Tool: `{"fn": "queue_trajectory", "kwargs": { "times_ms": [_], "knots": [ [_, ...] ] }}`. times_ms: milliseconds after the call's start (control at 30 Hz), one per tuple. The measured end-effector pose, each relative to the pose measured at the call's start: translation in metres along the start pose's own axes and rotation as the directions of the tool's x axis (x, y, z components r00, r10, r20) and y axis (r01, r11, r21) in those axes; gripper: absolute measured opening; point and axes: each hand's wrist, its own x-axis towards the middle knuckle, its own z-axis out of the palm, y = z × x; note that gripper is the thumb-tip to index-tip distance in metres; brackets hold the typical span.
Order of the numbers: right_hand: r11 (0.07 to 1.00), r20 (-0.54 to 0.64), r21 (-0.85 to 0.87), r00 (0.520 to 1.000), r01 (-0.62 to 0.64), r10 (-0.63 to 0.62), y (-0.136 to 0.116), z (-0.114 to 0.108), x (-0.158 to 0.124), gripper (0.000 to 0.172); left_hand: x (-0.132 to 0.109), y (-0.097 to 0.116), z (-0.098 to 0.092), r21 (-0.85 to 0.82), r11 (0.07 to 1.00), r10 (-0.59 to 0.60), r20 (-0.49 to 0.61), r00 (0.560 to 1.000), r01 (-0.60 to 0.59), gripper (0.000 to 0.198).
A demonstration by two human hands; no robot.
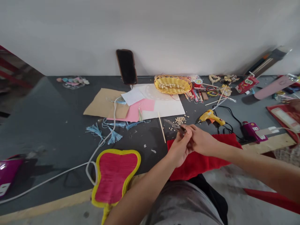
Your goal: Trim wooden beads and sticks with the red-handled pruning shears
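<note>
My left hand point(179, 151) and my right hand point(199, 139) are pressed together above the red cloth point(199, 167) at the table's front edge. From between the fingers, slim pointed scissors point(174, 123) stick out to the left, their blades close together. The right fingers lie along the rear of the scissors; their handles are hidden. My left thumb and fingers are pinched together, and what they hold is covered. Just beyond the fingertips lies a scatter of small pale beads point(180, 120). A thin wooden stick point(161, 127) lies to the left of the blades.
A yellow glue gun point(211, 116) lies right of the beads. Behind are a yellow basket point(172, 85), papers point(133, 97) and a leaning phone point(127, 66). Blue tassels point(113, 136), a white cable point(107, 137) and a red fan with yellow edging point(114, 178) are left. A pink bottle point(274, 87) stands right.
</note>
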Motion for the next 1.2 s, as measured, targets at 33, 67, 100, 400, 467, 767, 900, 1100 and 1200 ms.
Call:
{"fn": "queue_trajectory", "kwargs": {
  "times_ms": [33,67,100,400,467,767,900,1100,1200],
  "knots": [
    [0.996,-0.06,-0.088,0.998,0.006,-0.011,0.002,0.003,-0.004,0.073,-0.003,0.002,-0.003,0.024,0.999,0.036,0.013,0.999,-0.036,0.045],
    [0.987,-0.11,-0.161,0.994,0.004,-0.022,0.003,0.006,-0.007,0.074,-0.006,0.004,-0.005,0.05,0.996,0.068,0.02,0.998,-0.069,0.043],
    [0.978,-0.149,-0.211,0.988,0.0,-0.032,0.003,0.008,-0.01,0.074,-0.008,0.005,-0.007,0.078,0.992,0.093,0.021,0.995,-0.094,0.042],
    [0.985,-0.299,-0.169,0.954,-0.02,-0.032,0.01,0.026,-0.026,0.073,-0.005,-0.012,-0.012,0.4,0.895,0.205,0.027,0.978,-0.199,0.036],
    [0.993,-0.327,-0.119,0.945,-0.005,-0.034,0.014,0.031,-0.027,0.07,-0.002,-0.016,-0.014,0.485,0.841,0.249,0.047,0.967,-0.239,0.036],
    [0.887,-0.357,0.461,0.915,-0.006,0.191,0.019,0.037,-0.029,0.031,-0.004,0.0,-0.016,0.525,0.832,0.165,0.07,0.984,-0.177,0.034],
    [0.798,-0.298,0.602,0.936,0.032,0.187,0.021,0.033,-0.029,0.028,-0.004,0.005,-0.017,0.593,0.792,0.166,0.017,0.986,-0.144,0.03],
    [0.7,-0.233,0.712,0.96,0.059,0.155,0.025,0.032,-0.032,0.027,0.014,0.028,-0.031,0.809,0.482,0.589,-0.016,0.808,-0.335,0.021],
    [0.674,-0.182,0.738,0.966,0.012,0.182,0.022,0.032,-0.033,0.028,0.021,0.038,-0.038,0.813,0.462,0.633,-0.023,0.774,-0.354,0.021]
  ]
}}
